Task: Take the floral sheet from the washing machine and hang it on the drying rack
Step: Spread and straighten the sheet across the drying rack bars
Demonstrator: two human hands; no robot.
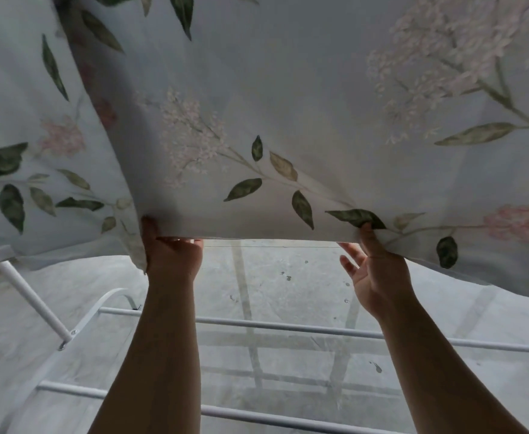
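Holding the floral sheet [288,89] up in front of the face, the person has it spread wide above the drying rack [288,325], so that the cloth fills the upper part of the view and its lower edge runs between the two hands. The left hand [172,250] grips that edge with the thumb on the near face and the fingers curled over the hem. The right hand [374,270] only pinches it under the thumb, its other fingers loosely spread below the edge. That lighter hold looks like the weak point: damp cloth is heavy, and a tug could pull the hem free, dropping that side onto the stained concrete floor [288,277]. At far left the sheet seems to lie over a raised white tube of the rack, though the contact is hidden; if it snags there, the cloth may bunch instead of spreading over the rails. With the sheet blocking the sight ahead, it could also land crooked.
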